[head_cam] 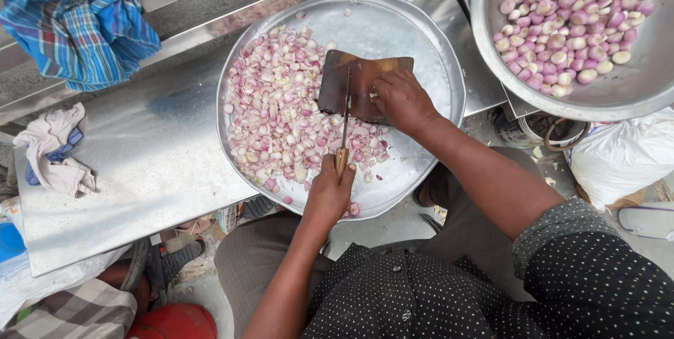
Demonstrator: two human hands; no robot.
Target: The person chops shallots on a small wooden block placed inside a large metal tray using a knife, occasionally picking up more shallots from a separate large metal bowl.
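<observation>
My left hand (328, 195) grips the wooden handle of a knife (345, 118). Its blade stands edge-on across a small dark wooden cutting board (335, 89). My right hand (402, 100) rests fingers-down on the board's right side, just right of the blade; what lies under the fingers is hidden. The board lies inside a large round metal tray (435, 58). A heap of chopped pink shallot pieces (274, 107) fills the tray's left half and spreads below the board.
A big metal bowl (639, 79) of whole peeled shallots (572, 23) sits at the top right. On the steel counter (154, 149) lie a blue checked cloth (81, 26) and a white rag (56, 149). A white sack (618, 156) stands at the right.
</observation>
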